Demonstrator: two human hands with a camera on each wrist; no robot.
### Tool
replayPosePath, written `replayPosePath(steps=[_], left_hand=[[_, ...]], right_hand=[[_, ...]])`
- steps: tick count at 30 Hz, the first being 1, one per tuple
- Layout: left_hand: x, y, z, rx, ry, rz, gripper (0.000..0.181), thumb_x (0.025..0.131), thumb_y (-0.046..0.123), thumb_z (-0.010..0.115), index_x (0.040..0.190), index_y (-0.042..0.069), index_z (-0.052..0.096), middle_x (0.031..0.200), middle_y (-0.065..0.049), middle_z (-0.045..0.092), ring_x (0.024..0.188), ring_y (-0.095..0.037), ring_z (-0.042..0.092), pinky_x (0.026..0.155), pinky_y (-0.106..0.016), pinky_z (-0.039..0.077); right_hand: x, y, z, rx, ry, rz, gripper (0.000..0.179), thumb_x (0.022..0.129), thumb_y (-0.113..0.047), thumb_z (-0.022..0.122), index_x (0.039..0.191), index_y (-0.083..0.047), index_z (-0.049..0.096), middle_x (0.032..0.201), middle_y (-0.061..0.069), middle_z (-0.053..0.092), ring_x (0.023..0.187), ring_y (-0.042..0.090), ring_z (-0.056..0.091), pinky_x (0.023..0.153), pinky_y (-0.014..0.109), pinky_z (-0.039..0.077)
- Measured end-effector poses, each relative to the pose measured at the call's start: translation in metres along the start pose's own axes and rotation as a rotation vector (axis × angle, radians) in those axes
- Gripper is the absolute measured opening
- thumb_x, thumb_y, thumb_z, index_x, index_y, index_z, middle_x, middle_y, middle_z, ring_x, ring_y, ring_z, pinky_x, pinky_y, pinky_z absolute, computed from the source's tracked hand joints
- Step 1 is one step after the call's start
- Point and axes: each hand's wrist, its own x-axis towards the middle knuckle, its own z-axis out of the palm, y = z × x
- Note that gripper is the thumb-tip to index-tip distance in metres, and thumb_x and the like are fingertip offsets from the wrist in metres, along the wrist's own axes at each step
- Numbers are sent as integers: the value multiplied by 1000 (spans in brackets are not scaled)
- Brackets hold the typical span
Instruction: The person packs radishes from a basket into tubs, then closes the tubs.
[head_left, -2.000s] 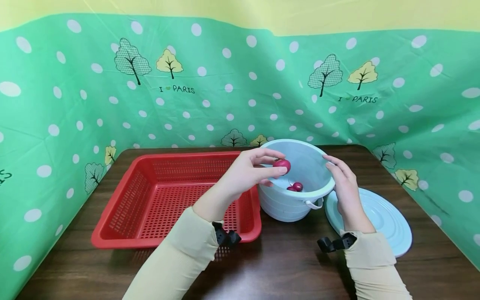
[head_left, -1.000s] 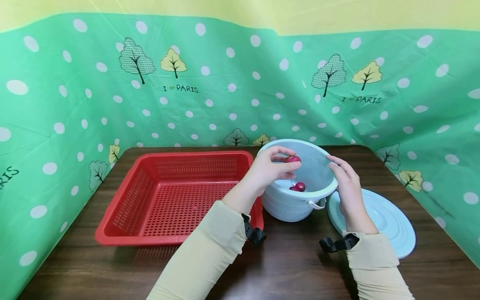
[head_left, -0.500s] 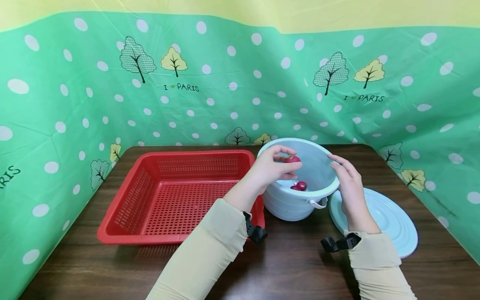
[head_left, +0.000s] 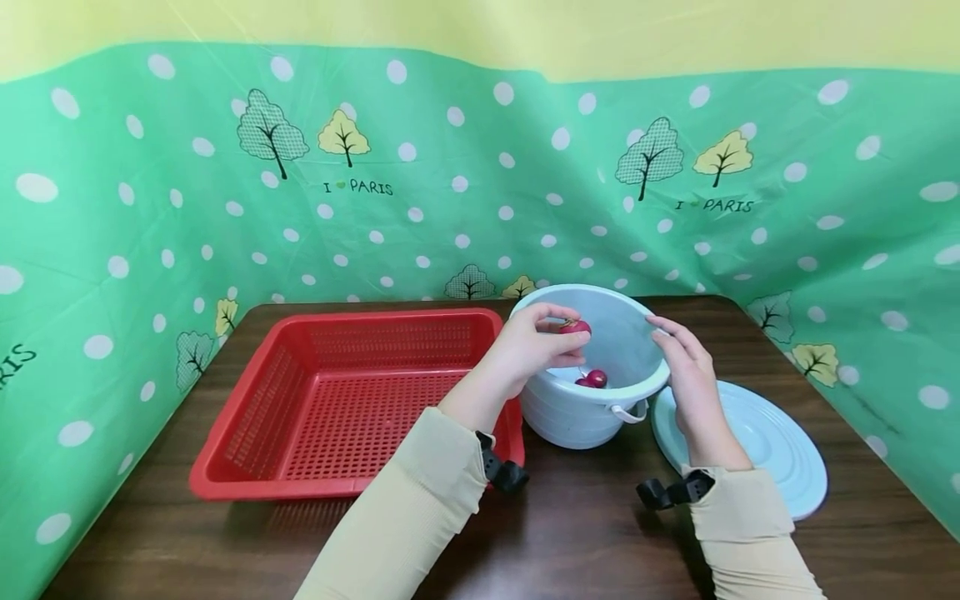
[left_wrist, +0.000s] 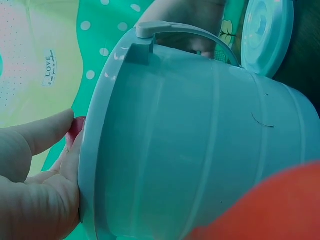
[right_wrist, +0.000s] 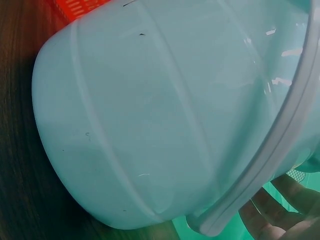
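My left hand (head_left: 528, 346) pinches a round dark red radish (head_left: 577, 328) between thumb and fingers, over the near left part of the light blue bucket (head_left: 573, 421). The left wrist view shows a sliver of the held radish (left_wrist: 75, 129) beside the bucket's rim (left_wrist: 95, 145). Down in the bucket lie more radishes (head_left: 597, 378), partly hidden by its near wall. My right hand (head_left: 693, 379) rests its fingertips on the bucket's right rim. In the right wrist view, loosely extended fingers (right_wrist: 275, 210) reach the rim from outside.
A red perforated basket (head_left: 360, 487) stands left of the bucket, close to it. The blue bucket lid (head_left: 780, 450) lies on the wooden table (head_left: 585, 533) at right, partly behind my right forearm. A green dotted cloth (head_left: 420, 208) hangs behind.
My left hand has carried the pinched radish a little to the right and farther over the bucket since two seconds ago. My right hand has stayed at the rim.
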Motion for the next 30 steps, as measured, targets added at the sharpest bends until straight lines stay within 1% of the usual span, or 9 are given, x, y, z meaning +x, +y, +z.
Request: replayPosePath(steps=[9, 14, 19, 25, 30], left_hand=[[-1, -1, 0, -12, 1, -27, 40, 91, 9, 71, 129, 10, 59, 122, -9, 59, 94, -26, 74, 92, -39, 56], [0, 0, 0, -4, 11, -27, 41, 91, 7, 70, 130, 9, 58, 123, -9, 58, 94, -24, 74, 90, -36, 57], [0, 1, -2, 4, 2, -14, 39, 92, 5, 69, 129, 6, 58, 122, -9, 58, 94, -24, 74, 91, -37, 57], [-1, 1, -2, 2, -7, -17, 36, 92, 4, 69, 127, 6, 60, 116, -10, 60, 93, -23, 74, 90, -36, 57], [-1, 0, -3, -8, -18, -10, 38, 92, 3, 68, 129, 5, 59, 114, -10, 62, 95, -25, 74, 91, -37, 57]], right_hand=[[0, 3, 1, -14, 11, 10, 48, 105, -44, 37, 148, -27, 46, 159, 9, 33, 133, 25, 35, 115, 61, 27], [1, 2, 0, -9, 2, 0, 48, 105, -45, 38, 148, -27, 46, 158, 8, 33, 133, 24, 35, 115, 62, 26], [2, 1, 0, -18, -1, -4, 48, 105, -45, 38, 148, -26, 46, 158, 9, 34, 132, 23, 36, 114, 60, 29], [2, 1, 1, -14, 4, 4, 48, 105, -44, 37, 148, -26, 46, 158, 10, 33, 132, 25, 35, 114, 62, 28], [2, 1, 1, -19, 5, 2, 48, 105, -45, 38, 148, -27, 46, 158, 9, 33, 131, 23, 37, 113, 59, 30]])
